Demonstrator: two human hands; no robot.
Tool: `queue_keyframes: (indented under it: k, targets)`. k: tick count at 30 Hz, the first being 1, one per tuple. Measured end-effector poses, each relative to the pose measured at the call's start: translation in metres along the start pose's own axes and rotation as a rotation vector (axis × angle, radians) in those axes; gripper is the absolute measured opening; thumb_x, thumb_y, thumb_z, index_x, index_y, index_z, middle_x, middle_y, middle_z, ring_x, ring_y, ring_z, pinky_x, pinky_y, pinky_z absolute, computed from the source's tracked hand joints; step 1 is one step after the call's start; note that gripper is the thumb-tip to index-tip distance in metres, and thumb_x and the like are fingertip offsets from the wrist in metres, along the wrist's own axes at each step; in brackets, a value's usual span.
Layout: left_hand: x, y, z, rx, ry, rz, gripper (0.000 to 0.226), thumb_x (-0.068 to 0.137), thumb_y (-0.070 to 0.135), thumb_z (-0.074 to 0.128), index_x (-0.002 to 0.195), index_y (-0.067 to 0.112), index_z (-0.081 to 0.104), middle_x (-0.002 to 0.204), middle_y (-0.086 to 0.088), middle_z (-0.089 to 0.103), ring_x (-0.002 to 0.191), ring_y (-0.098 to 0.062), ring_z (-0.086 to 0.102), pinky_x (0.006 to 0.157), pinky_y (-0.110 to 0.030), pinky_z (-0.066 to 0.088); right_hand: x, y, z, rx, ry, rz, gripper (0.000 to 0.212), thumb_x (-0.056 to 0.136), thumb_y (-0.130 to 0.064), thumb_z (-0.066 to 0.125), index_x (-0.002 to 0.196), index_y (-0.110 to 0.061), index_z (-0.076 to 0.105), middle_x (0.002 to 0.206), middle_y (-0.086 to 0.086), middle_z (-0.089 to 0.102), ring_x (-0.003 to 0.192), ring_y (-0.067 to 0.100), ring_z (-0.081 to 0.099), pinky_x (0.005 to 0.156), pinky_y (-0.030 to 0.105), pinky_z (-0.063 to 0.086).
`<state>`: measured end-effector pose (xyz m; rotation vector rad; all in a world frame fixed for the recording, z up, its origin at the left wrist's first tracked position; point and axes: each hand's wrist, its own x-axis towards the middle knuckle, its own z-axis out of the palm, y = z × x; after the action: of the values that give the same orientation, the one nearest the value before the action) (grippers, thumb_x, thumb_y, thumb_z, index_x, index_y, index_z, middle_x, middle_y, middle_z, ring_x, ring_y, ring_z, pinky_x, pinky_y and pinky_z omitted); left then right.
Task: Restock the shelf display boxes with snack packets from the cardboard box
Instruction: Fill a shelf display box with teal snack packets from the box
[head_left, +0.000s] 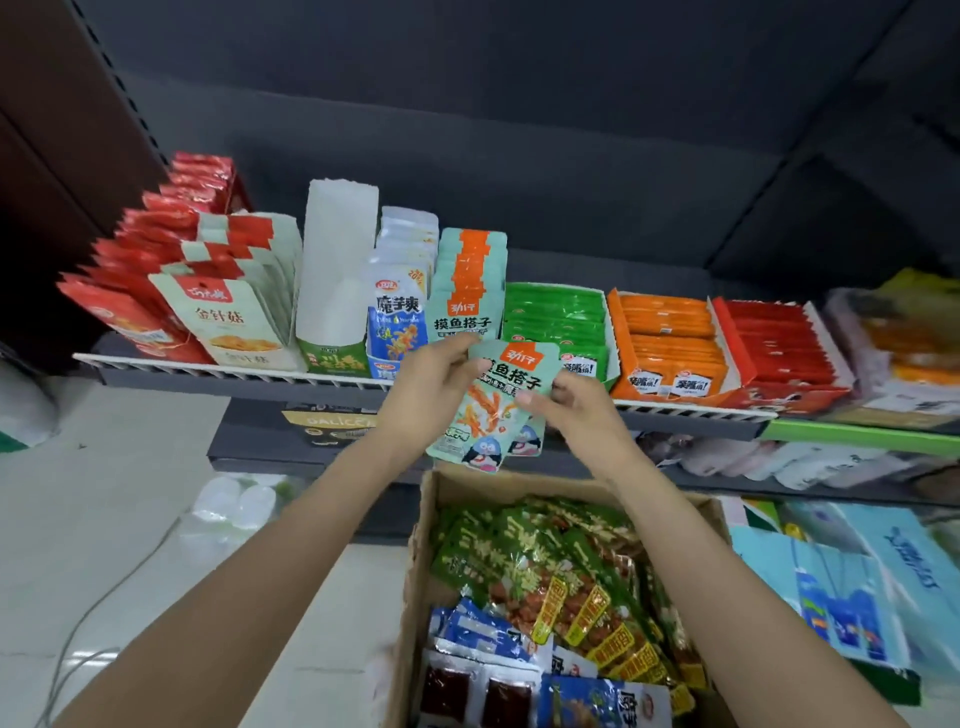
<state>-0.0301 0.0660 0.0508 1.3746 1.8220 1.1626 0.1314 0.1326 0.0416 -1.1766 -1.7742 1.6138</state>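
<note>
Both hands hold a small stack of mint-green snack packets (493, 405) with orange tops just in front of the shelf edge. My left hand (431, 389) grips the stack's left side and my right hand (576, 405) pinches its right side. Right behind them stands the matching row of mint-green packets (470, 283) on the shelf. Below, the open cardboard box (447, 486) holds green, blue and dark red packets.
The shelf (208, 370) carries red packets, pale boxes, a tall white display box (335, 270), blue-white packets, then green (556, 317), orange (665, 338) and red trays (779, 348). A lower shelf holds more goods. Blue bags lie at the right, plastic and a cable on the floor at the left.
</note>
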Motion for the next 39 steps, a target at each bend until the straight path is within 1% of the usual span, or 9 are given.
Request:
queue_keyframes:
  k: [3, 6, 10, 13, 15, 18, 27, 32, 39]
  targets:
    - [0.021, 0.009, -0.025, -0.060, 0.057, 0.054, 0.014, 0.096, 0.018, 0.052, 0.098, 0.006, 0.058, 0.095, -0.011, 0.069, 0.087, -0.021, 0.064, 0.080, -0.042, 0.053, 0.019, -0.033, 0.008, -0.031, 0.036, -0.084, 0.021, 0.082, -0.006, 0.070, 0.091, -0.023, 0.061, 0.095, -0.005, 0.068, 0.087, 0.008, 0.065, 0.076, 0.021, 0.055]
    - [0.042, 0.017, -0.043, -0.129, 0.108, 0.089, 0.017, 0.097, 0.015, 0.051, 0.104, 0.003, 0.061, 0.102, -0.005, 0.069, 0.095, -0.014, 0.066, 0.081, -0.038, 0.056, 0.040, -0.050, 0.023, -0.157, 0.106, -0.122, 0.033, 0.078, -0.004, 0.073, 0.098, -0.025, 0.057, 0.100, -0.007, 0.067, 0.094, 0.011, 0.064, 0.077, 0.025, 0.054]
    - [0.068, 0.014, -0.054, -0.128, 0.105, 0.103, 0.016, 0.096, 0.016, 0.053, 0.097, 0.001, 0.059, 0.100, -0.007, 0.069, 0.094, -0.017, 0.066, 0.080, -0.043, 0.055, 0.060, -0.050, 0.040, -0.109, 0.246, -0.152, 0.024, 0.085, 0.000, 0.064, 0.101, -0.018, 0.062, 0.101, -0.002, 0.070, 0.094, 0.014, 0.066, 0.080, 0.031, 0.055]
    - [0.079, 0.011, -0.058, -0.145, 0.022, 0.128, 0.003, 0.092, 0.013, 0.058, 0.095, 0.013, 0.059, 0.097, 0.002, 0.068, 0.092, -0.013, 0.066, 0.083, -0.034, 0.055, 0.066, -0.044, 0.047, 0.033, 0.324, -0.135, 0.020, 0.085, 0.006, 0.061, 0.096, -0.010, 0.063, 0.097, 0.006, 0.069, 0.086, 0.016, 0.064, 0.076, 0.025, 0.054]
    - [0.083, 0.012, -0.062, -0.097, -0.046, 0.187, 0.012, 0.089, 0.009, 0.061, 0.097, 0.018, 0.059, 0.092, 0.009, 0.064, 0.093, -0.012, 0.064, 0.083, -0.025, 0.053, 0.069, -0.039, 0.051, 0.041, 0.407, -0.125, 0.017, 0.084, 0.004, 0.063, 0.086, -0.013, 0.063, 0.093, 0.007, 0.069, 0.084, 0.016, 0.063, 0.076, 0.023, 0.053]
    - [0.087, 0.007, -0.067, 0.070, -0.108, 0.291, 0.015, 0.087, 0.003, 0.062, 0.099, 0.012, 0.063, 0.093, 0.003, 0.062, 0.093, -0.017, 0.060, 0.087, -0.029, 0.051, 0.072, -0.034, 0.057, 0.012, 0.471, -0.121, 0.015, 0.082, 0.002, 0.067, 0.083, -0.012, 0.064, 0.088, 0.003, 0.069, 0.081, 0.013, 0.062, 0.069, 0.014, 0.050]
    - [0.093, -0.014, -0.070, 0.363, -0.178, 0.345, 0.023, 0.086, 0.011, 0.065, 0.108, 0.009, 0.058, 0.109, -0.008, 0.060, 0.099, -0.021, 0.055, 0.080, -0.026, 0.041, 0.078, -0.025, 0.063, -0.300, 0.471, -0.052, 0.020, 0.078, -0.005, 0.074, 0.089, -0.015, 0.061, 0.083, -0.005, 0.063, 0.074, 0.008, 0.057, 0.060, 0.008, 0.041]
    - [0.094, -0.006, -0.066, 0.329, -0.119, 0.312, 0.020, 0.085, 0.015, 0.068, 0.090, 0.012, 0.048, 0.097, -0.006, 0.057, 0.085, -0.018, 0.049, 0.070, -0.025, 0.037, 0.076, -0.031, 0.054, -0.442, 0.550, -0.115, 0.009, 0.082, -0.011, 0.071, 0.086, -0.006, 0.065, 0.089, 0.001, 0.067, 0.083, 0.014, 0.061, 0.075, 0.029, 0.050]
    - [0.092, -0.021, -0.081, 0.624, -0.305, 0.273, 0.040, 0.090, 0.009, 0.060, 0.128, 0.009, 0.047, 0.121, -0.014, 0.056, 0.110, -0.029, 0.053, 0.086, -0.036, 0.045, 0.083, -0.030, 0.064, -0.679, 0.335, -0.190, 0.036, 0.084, -0.004, 0.068, 0.119, -0.005, 0.061, 0.100, 0.007, 0.061, 0.086, 0.017, 0.054, 0.082, 0.027, 0.046]
